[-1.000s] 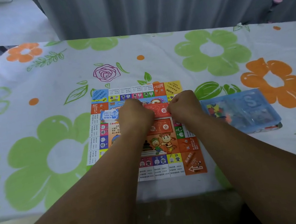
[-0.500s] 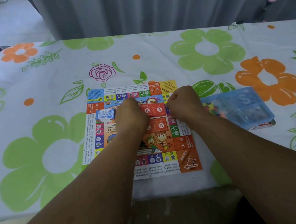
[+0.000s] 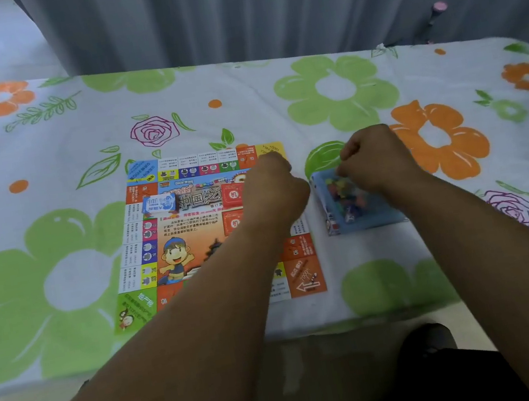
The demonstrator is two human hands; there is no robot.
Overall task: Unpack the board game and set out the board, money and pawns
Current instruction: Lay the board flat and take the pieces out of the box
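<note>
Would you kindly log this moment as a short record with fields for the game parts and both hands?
board: unfolded flat on the tablecloth
blue pack: on the board, upper left
red card stack: on the board, right of centre
blue box: right of the board, coloured pieces inside
left hand: curled over the board's right side; contents hidden
right hand: curled over the box; grip unclear

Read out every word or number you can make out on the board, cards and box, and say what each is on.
"中国之": game board, centre title; the rest is hidden by the left hand.
"机": red card stack on the board.
"7000": the board's orange arrow corner.
Money pack, blue box, small squares: too blurred to read.
</note>
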